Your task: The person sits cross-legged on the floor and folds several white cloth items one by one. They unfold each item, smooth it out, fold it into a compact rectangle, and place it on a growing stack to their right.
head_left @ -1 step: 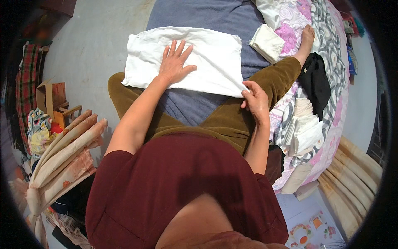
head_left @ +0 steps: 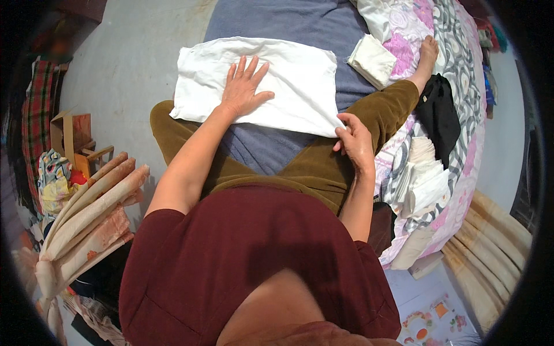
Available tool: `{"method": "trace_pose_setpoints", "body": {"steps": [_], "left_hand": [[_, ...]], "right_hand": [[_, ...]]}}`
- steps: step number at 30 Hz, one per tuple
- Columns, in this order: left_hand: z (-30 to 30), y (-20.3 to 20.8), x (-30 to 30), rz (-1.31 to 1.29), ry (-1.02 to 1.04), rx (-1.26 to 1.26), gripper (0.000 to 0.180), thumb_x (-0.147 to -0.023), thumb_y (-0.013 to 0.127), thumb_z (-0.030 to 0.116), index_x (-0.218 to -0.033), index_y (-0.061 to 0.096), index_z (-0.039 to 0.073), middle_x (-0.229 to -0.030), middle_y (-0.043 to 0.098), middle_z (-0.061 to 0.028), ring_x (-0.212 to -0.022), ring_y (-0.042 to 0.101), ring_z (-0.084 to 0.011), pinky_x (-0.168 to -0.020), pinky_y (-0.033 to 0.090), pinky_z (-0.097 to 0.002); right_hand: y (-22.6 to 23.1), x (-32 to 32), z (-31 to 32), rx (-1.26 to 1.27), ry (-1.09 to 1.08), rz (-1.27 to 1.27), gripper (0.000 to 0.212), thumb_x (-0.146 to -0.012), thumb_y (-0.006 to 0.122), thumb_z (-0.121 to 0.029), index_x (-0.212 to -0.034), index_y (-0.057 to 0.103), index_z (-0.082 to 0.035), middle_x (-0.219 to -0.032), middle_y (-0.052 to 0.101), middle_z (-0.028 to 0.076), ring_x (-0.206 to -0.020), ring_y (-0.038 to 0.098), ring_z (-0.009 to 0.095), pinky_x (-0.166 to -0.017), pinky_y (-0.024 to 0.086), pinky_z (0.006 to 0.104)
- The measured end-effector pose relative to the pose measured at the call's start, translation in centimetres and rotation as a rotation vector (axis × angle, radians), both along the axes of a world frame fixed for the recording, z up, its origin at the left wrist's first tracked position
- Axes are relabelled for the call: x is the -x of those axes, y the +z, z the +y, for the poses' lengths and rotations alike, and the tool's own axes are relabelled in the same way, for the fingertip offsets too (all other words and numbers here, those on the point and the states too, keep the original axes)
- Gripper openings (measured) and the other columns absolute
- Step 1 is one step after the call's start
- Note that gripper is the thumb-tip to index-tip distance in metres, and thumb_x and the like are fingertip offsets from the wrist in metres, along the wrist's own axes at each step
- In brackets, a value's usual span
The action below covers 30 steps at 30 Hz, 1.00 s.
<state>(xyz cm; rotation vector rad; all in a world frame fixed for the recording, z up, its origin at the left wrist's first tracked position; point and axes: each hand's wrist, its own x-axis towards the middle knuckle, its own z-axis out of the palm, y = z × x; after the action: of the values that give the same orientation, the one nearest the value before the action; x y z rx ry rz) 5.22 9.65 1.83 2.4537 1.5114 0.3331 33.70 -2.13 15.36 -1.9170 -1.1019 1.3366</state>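
A white cloth [head_left: 294,78] lies spread as a wide rectangle across the blue-grey blanket [head_left: 254,151] in front of me, its near edge reaching over my legs. My left hand [head_left: 245,89] rests flat on the cloth left of its middle, fingers spread. At the near right corner my right hand [head_left: 354,138] pinches the cloth between thumb and fingers, and small creases run from that corner. The cloth's fold layers cannot be made out.
Right of the cloth sits a folded cream cloth [head_left: 372,60]. A pile of white folded cloths [head_left: 426,181] and a black garment [head_left: 440,112] lie on the patterned bedspread [head_left: 464,124]. Gathered curtains [head_left: 95,213] hang at the left, near an opened cardboard box [head_left: 64,135].
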Motion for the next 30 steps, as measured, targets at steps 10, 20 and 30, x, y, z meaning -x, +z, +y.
{"method": "trace_pose_setpoints", "body": {"steps": [10,20,30], "left_hand": [[-0.3,1.0,0.3,0.019,-0.070,-0.015,0.089,-0.072,0.050,0.080,-0.146,0.035,0.033,-0.157,0.015,-0.0150,-0.145,0.004,-0.0386,-0.116,0.004,-0.0535],[-2.9,3.0,-2.8,-0.070,-0.179,-0.091,0.070,-0.084,0.054,0.061,-0.143,0.042,0.026,-0.154,0.025,-0.0101,-0.144,0.014,-0.0373,-0.116,0.009,-0.0532],[-3.9,2.1,-2.6,-0.025,-0.166,0.024,0.072,-0.081,0.053,0.063,-0.142,0.043,0.024,-0.154,0.027,-0.0095,-0.143,0.015,-0.0382,-0.115,0.013,-0.0546]], "right_hand": [[1.9,2.1,2.5,-0.215,0.064,-0.863,0.028,-0.087,0.060,-0.019,-0.105,0.059,0.003,-0.092,0.065,0.026,-0.091,0.061,0.044,-0.079,0.047,0.0486],[-8.6,1.4,9.7,-0.192,0.057,-0.676,0.045,-0.078,0.072,-0.017,-0.116,0.057,0.001,-0.106,0.063,0.028,-0.105,0.059,0.042,-0.089,0.047,0.0446],[-8.3,10.7,10.0,-0.908,0.351,-0.721,0.046,-0.087,0.061,-0.015,-0.131,0.050,-0.005,-0.135,0.049,0.022,-0.124,0.046,0.038,-0.105,0.035,0.0468]]}}
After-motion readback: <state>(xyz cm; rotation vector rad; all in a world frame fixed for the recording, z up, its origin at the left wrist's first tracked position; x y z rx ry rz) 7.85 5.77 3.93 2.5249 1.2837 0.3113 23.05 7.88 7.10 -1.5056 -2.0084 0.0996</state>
